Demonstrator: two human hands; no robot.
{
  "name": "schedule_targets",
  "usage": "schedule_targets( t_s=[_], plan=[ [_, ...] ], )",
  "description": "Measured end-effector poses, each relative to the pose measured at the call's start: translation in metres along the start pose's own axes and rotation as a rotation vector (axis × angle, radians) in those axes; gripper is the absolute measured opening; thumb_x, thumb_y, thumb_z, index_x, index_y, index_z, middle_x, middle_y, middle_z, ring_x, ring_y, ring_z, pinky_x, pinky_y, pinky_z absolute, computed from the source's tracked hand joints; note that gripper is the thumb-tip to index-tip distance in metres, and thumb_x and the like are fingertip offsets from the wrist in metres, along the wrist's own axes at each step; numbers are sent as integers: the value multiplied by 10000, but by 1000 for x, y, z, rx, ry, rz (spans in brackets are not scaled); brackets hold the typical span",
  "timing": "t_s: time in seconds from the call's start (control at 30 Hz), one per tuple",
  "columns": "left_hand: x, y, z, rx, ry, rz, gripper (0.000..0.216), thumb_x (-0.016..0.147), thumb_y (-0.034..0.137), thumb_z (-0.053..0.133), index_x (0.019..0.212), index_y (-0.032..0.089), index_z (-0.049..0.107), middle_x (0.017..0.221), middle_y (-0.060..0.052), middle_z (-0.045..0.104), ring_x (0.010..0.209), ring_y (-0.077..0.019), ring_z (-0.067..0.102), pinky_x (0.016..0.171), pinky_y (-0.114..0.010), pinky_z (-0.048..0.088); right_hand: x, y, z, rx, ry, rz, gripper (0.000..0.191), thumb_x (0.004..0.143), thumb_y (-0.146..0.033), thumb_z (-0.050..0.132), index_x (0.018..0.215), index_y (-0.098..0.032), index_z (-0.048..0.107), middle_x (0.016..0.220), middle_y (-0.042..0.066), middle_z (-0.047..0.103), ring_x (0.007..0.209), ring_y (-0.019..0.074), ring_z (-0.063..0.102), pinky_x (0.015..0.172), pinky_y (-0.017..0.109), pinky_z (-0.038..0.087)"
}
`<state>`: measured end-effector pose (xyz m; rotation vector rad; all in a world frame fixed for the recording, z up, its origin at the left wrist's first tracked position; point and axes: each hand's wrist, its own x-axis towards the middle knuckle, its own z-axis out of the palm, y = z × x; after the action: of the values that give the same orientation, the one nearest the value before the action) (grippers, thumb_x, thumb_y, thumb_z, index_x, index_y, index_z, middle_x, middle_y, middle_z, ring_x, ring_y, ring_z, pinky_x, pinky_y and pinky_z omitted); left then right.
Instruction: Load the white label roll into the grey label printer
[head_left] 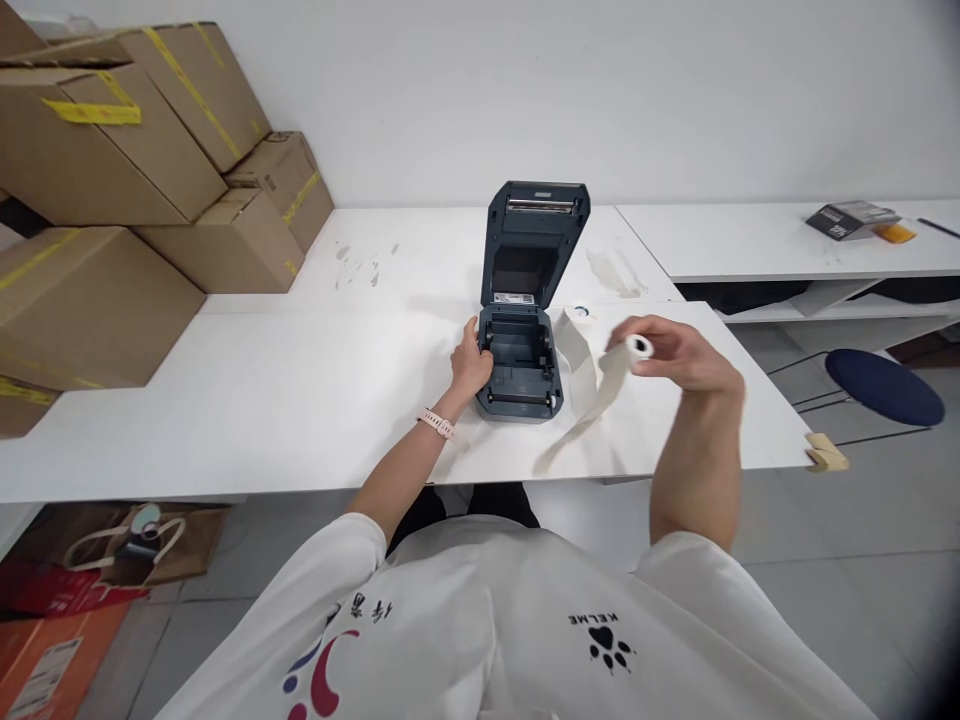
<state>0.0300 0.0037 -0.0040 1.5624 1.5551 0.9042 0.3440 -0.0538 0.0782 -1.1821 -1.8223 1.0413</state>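
Observation:
A dark label printer (pixel 519 380) stands on the white table with its lid (pixel 536 240) raised and its roll bay bare inside. My left hand (pixel 471 362) grips the printer's left side, thumb over the rim. To the right of the printer, my right hand (pixel 671 352) holds a small roll of label paper (pixel 636 348) by its ends, above the table. A loose strip (pixel 592 415) hangs from that roll down toward the table's front edge. Behind it, another white paper roll (pixel 577 318) with a trailing strip lies close beside the printer.
Cardboard boxes (pixel 90 300) with yellow tape are stacked at the left. A dark box (pixel 847 220) and an orange item (pixel 895 233) lie on the right-hand shelf. A blue stool (pixel 885 387) stands beyond the table's right edge, whose corner has a tan guard (pixel 827 452).

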Motion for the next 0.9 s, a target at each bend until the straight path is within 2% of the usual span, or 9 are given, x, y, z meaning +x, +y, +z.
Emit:
schedule_targets(
  t_s=[0.07, 0.17, 0.27, 0.37, 0.5, 0.57, 0.7, 0.8, 0.9],
  plan=[
    [-1, 1, 0, -3, 2, -7, 865, 748, 73, 537, 1577, 238, 359, 1485, -89, 635, 1359, -319, 602, 1168, -508, 400, -30, 25, -20, 12, 110, 100, 457, 656, -532, 905, 1024, -320, 737, 1057, 93, 721, 1025, 322, 661, 939, 503, 542],
    [-1, 1, 0, -35, 16, -13, 861, 739, 71, 553, 1564, 251, 386, 1473, -89, 646, 1366, -318, 599, 1165, -512, 406, -48, 68, -34, -7, 158, 320, 486, 637, -497, 916, 1039, -302, 726, 1085, 78, 701, 929, 266, 658, 871, 467, 556],
    [-1, 0, -1, -54, 25, -18, 858, 728, 73, 560, 1551, 258, 406, 1460, -81, 657, 1368, -299, 598, 1173, -494, 403, -40, 101, -32, -25, 196, 451, 516, 563, -470, 930, 991, -268, 723, 1033, 56, 688, 876, 231, 632, 840, 446, 555],
    [-1, -2, -1, -62, 29, -29, 855, 717, 80, 566, 1542, 253, 424, 1447, -78, 667, 1340, -286, 616, 1177, -477, 406, -22, 119, -25, -34, 218, 481, 510, 523, -418, 926, 958, -249, 720, 983, 45, 691, 907, 234, 634, 888, 449, 546],
    [-1, -2, -2, -77, 34, -37, 849, 720, 93, 574, 1539, 267, 432, 1449, -71, 665, 1302, -295, 636, 1159, -484, 422, -2, 126, -17, -19, 286, 450, 537, 491, -395, 915, 954, -232, 697, 1017, 70, 719, 954, 259, 643, 947, 490, 534],
    [-1, -2, -2, -69, 35, -31, 844, 722, 94, 573, 1537, 266, 433, 1448, -68, 666, 1301, -300, 637, 1164, -491, 415, 4, 125, -18, 4, 275, 427, 546, 500, -393, 905, 975, -226, 693, 1091, 89, 732, 996, 274, 649, 987, 518, 522],
    [-1, -1, -1, -61, 37, -32, 842, 719, 87, 561, 1534, 257, 437, 1450, -67, 665, 1294, -296, 641, 1163, -490, 418, 15, 115, -31, 97, 248, 300, 631, 587, -348, 878, 1179, -248, 684, 1367, 110, 678, 1289, 295, 607, 1162, 520, 414],
    [0, 0, 0, -34, 28, -17, 861, 717, 72, 541, 1551, 248, 415, 1424, -69, 684, 1279, -289, 650, 1159, -493, 421, 41, 104, -39, 52, 255, 224, 685, 631, -324, 870, 1278, -270, 652, 1493, 111, 605, 1453, 304, 493, 1238, 533, 315],
    [0, 0, 0, -21, 30, -16, 873, 722, 68, 530, 1565, 248, 391, 1404, -65, 698, 1267, -283, 657, 1154, -496, 425, 82, 95, -31, -104, 126, 318, 784, 555, -288, 903, 1297, -268, 651, 1531, 111, 569, 1462, 355, 465, 1244, 561, 292]
  ],
)
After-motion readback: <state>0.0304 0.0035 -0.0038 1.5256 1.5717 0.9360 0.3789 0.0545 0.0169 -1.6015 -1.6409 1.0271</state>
